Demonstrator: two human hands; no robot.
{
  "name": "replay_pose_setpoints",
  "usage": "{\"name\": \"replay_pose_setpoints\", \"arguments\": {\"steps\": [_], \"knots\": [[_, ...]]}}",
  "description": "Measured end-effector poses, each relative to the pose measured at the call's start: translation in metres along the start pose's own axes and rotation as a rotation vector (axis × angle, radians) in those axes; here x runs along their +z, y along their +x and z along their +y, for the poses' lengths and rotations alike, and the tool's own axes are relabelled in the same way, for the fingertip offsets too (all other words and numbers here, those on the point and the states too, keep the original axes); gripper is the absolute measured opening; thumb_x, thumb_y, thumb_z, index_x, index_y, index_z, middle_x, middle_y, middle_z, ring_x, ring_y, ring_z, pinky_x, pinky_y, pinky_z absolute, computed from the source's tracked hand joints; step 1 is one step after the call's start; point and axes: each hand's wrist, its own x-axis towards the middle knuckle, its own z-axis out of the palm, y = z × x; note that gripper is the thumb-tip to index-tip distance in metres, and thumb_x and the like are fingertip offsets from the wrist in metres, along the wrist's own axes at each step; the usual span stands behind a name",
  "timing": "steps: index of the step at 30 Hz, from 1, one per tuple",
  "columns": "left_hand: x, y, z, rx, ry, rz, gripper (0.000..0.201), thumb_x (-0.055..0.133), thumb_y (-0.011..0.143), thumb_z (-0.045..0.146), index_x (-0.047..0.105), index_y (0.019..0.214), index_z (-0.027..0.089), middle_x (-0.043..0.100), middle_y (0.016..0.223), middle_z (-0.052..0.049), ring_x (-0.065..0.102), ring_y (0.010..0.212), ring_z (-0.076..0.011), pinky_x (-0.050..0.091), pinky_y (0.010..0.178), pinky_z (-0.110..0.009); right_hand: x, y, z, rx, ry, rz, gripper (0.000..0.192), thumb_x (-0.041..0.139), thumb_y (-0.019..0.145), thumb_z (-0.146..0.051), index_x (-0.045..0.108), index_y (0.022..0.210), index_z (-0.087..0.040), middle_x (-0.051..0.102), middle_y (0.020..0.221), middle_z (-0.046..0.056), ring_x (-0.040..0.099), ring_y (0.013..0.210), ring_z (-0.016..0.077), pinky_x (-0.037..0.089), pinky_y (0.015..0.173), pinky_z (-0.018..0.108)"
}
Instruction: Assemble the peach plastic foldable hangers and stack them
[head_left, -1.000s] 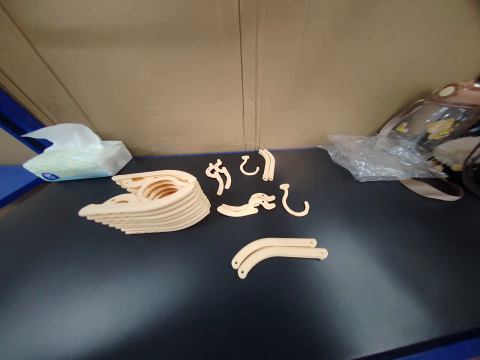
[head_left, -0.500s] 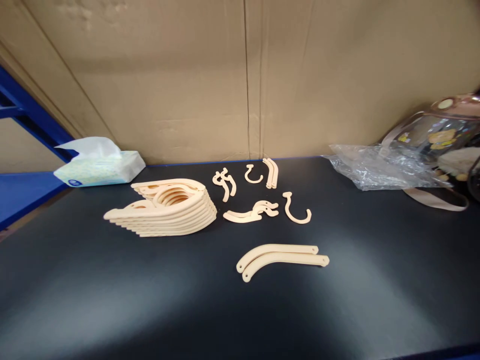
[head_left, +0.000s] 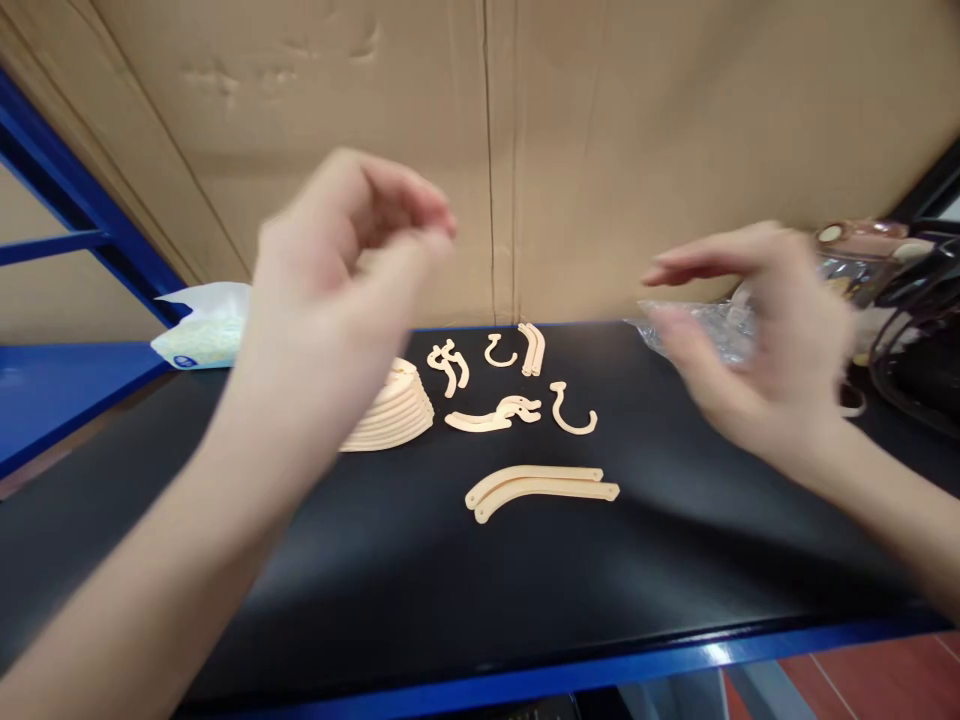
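Observation:
My left hand (head_left: pixel 337 270) is raised above the black table (head_left: pixel 375 580), fingers curled loosely and holding nothing. It hides most of a stack of cream plastic hanger pieces (head_left: pixel 397 410). My right hand (head_left: pixel 757 340) hovers at the right with its fingers spread, empty, above the table. Between the hands lie loose cream parts: two long curved arms (head_left: pixel 540 487) nearest me, a hook (head_left: pixel 571 410), a pair of curved pieces (head_left: pixel 495 414), and several small parts (head_left: pixel 487 355) further back.
A tissue pack (head_left: pixel 202 335) lies at the back left by a blue shelf frame (head_left: pixel 60 190). Crumpled clear plastic (head_left: pixel 705 325) and a clear bag with a strap (head_left: pixel 877 260) sit at the back right. A cardboard wall (head_left: pixel 525 150) closes the back.
Both hands have come up into view, where before none showed. The view has tilted down, now showing the table's blue front edge.

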Motion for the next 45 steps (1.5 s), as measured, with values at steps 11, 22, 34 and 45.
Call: {"name": "replay_pose_setpoints", "arguments": {"steps": [11, 22, 34, 45], "knots": [[0.082, 0.036, -0.056, 0.169, -0.192, 0.053, 0.019, 0.045, 0.084, 0.002, 0.048, 0.092, 0.019, 0.057, 0.096, 0.0, 0.052, 0.086, -0.0119, 0.044, 0.081, -0.029, 0.062, -0.002, 0.017, -0.085, 0.175, -0.422, 0.024, 0.049, 0.092, -0.027, 0.057, 0.113, -0.019, 0.063, 0.113, 0.01, 0.056, 0.104, 0.0275, 0.042, 0.09, 0.045], [0.031, -0.049, -0.089, 0.579, 0.333, -0.684, 0.029, 0.042, 0.097, 0.026, 0.055, 0.122, 0.017, 0.055, 0.132, -0.009, 0.044, 0.128, -0.0221, 0.037, 0.107, -0.039, 0.066, -0.026, 0.023, -0.033, 0.411, -0.449, 0.028, 0.046, 0.093, -0.02, 0.058, 0.119, -0.024, 0.064, 0.118, 0.004, 0.056, 0.109, 0.0208, 0.044, 0.096, 0.04], [0.021, -0.06, -0.079, 0.672, 0.286, -0.78, 0.016, 0.058, 0.084, 0.028, 0.047, 0.089, 0.018, 0.057, 0.096, -0.003, 0.054, 0.079, -0.0154, 0.043, 0.066, -0.029, 0.069, -0.031, 0.031, -0.041, 0.409, -0.495, 0.03, 0.045, 0.093, -0.013, 0.063, 0.116, -0.022, 0.064, 0.112, 0.003, 0.056, 0.103, 0.0175, 0.048, 0.09, 0.035], [0.03, -0.068, -0.079, 0.614, 0.462, -0.941, 0.006, 0.045, 0.086, 0.022, 0.041, 0.09, 0.021, 0.05, 0.091, -0.001, 0.05, 0.069, -0.0147, 0.039, 0.053, -0.027, 0.07, -0.029, 0.032, -0.343, -0.011, -0.466, 0.032, 0.048, 0.09, -0.008, 0.066, 0.115, -0.017, 0.063, 0.109, 0.009, 0.057, 0.09, 0.0226, 0.05, 0.076, 0.037]]}}
